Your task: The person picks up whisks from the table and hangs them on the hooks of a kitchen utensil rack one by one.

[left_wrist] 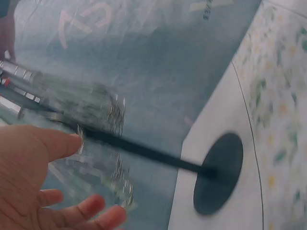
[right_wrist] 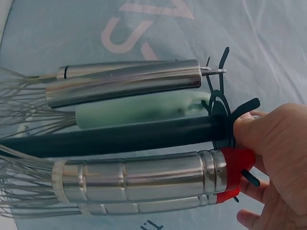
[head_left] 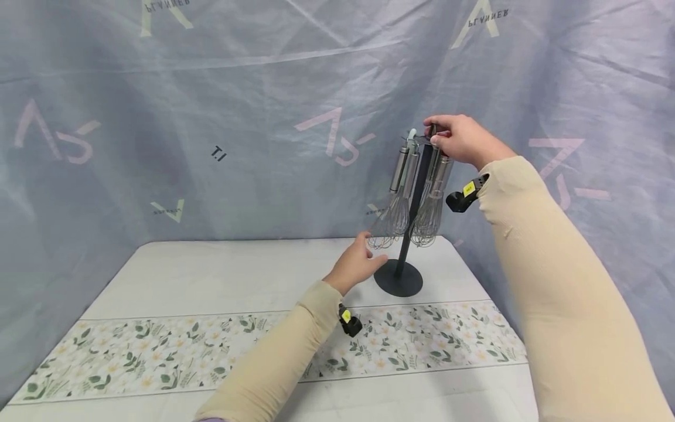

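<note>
A black whisk stand (head_left: pixel 399 278) with a round base and upright pole stands on the table. Several wire whisks (head_left: pixel 399 214) hang from the hooks at its top. Some have steel handles (right_wrist: pixel 139 172), two of them tipped in red, and one handle is pale green (right_wrist: pixel 144 109). My right hand (head_left: pixel 464 138) grips the top of the stand, its thumb against the hooked ring (right_wrist: pixel 220 108). Low on the left of the pole, my left hand (head_left: pixel 357 264) reaches beside the hanging wire loops, fingers spread and holding nothing. Blur softens the whisks in the left wrist view.
The white table (head_left: pixel 211 275) carries a floral printed band (head_left: pixel 169 351) across its front part. Behind and beside it hangs a grey sheet (head_left: pixel 237 117) with printed letters. Each wrist wears a small black camera (head_left: pixel 462 199).
</note>
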Demonstrator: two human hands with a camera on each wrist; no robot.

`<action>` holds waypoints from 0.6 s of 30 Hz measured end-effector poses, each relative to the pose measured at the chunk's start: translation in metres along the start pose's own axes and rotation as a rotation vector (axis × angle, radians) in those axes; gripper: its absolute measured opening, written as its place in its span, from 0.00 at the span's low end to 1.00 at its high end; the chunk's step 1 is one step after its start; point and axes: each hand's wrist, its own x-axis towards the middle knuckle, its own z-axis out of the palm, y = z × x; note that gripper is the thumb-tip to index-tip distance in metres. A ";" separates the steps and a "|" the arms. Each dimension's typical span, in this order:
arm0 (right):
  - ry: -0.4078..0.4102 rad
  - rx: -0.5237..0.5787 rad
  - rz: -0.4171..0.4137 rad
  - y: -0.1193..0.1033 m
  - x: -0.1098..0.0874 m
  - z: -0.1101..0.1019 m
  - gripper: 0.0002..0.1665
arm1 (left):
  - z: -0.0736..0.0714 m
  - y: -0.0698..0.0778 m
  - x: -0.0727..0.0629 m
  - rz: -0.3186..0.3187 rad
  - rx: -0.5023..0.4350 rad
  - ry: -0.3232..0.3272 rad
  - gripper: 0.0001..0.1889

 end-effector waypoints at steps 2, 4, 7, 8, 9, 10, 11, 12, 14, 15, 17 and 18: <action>0.006 -0.011 0.001 0.000 -0.001 -0.001 0.31 | -0.012 -0.010 -0.004 0.001 0.025 0.009 0.42; 0.011 -0.028 -0.002 0.001 -0.002 -0.003 0.32 | -0.030 -0.018 -0.008 -0.012 0.054 0.029 0.42; 0.004 -0.036 0.014 0.002 -0.005 -0.004 0.33 | -0.063 -0.026 -0.014 -0.042 0.115 0.062 0.41; 0.006 -0.041 0.020 0.003 -0.007 -0.005 0.33 | -0.075 -0.028 -0.015 -0.045 0.138 0.077 0.41; 0.017 -0.044 0.027 0.003 -0.009 -0.006 0.34 | -0.087 -0.028 -0.017 -0.048 0.159 0.091 0.41; 0.034 -0.049 0.034 0.003 -0.011 -0.006 0.34 | -0.099 -0.028 -0.019 -0.048 0.184 0.101 0.40; 0.063 -0.060 0.032 0.003 -0.013 -0.006 0.34 | -0.110 -0.028 -0.021 -0.045 0.201 0.110 0.40; 0.102 -0.076 0.022 0.002 -0.014 -0.006 0.35 | -0.122 -0.028 -0.023 -0.041 0.223 0.117 0.39; 0.186 -0.110 -0.002 -0.004 -0.017 -0.006 0.35 | -0.143 -0.027 -0.026 -0.042 0.258 0.131 0.39; 0.225 -0.134 -0.018 -0.009 -0.018 -0.004 0.35 | -0.153 -0.027 -0.028 -0.044 0.276 0.137 0.39; 0.277 -0.194 -0.055 -0.021 -0.019 0.000 0.35 | -0.169 -0.024 -0.030 -0.046 0.309 0.151 0.38; 0.294 -0.219 -0.073 -0.028 -0.019 0.003 0.35 | -0.177 -0.022 -0.031 -0.047 0.333 0.163 0.38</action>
